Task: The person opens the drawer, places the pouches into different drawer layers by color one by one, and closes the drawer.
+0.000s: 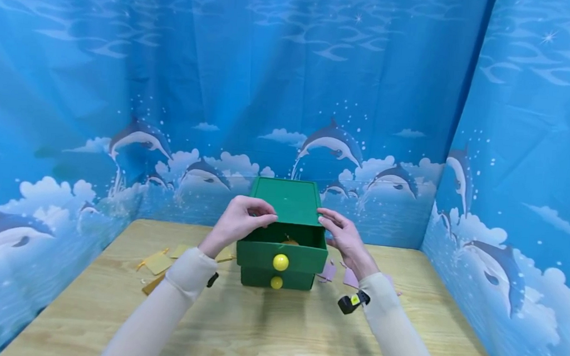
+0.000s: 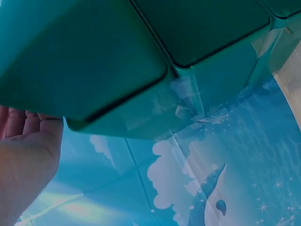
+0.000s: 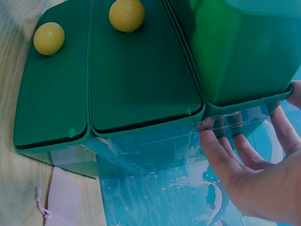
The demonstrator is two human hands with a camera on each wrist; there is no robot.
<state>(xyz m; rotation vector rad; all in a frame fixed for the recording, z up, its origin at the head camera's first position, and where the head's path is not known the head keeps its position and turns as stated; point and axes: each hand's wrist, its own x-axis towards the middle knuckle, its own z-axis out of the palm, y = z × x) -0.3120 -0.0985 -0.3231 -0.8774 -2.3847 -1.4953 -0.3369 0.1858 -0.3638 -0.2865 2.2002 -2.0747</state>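
A green chest of drawers (image 1: 283, 200) stands on the table, its top drawer (image 1: 259, 248) pulled out toward me. Part of an orange-brown thing (image 1: 290, 242) shows inside that drawer. My left hand (image 1: 244, 219) is over the drawer's left side, thumb and forefinger tips close together; in the left wrist view its fingertips are hidden behind the green drawer wall. At the chest's upper right edge, my right hand (image 1: 348, 239) touches the clear side with fairly straight fingers (image 3: 251, 153), thumb near the top rim. Yellow round knobs (image 1: 280, 262) sit on the drawer fronts.
Yellow drawstring pouches (image 1: 156, 263) and a brown piece (image 1: 152, 286) lie left of the chest. Light purple pouches (image 1: 351, 278) lie to its right. A blue dolphin-print curtain (image 1: 292, 89) hangs around the wooden table (image 1: 272, 339).
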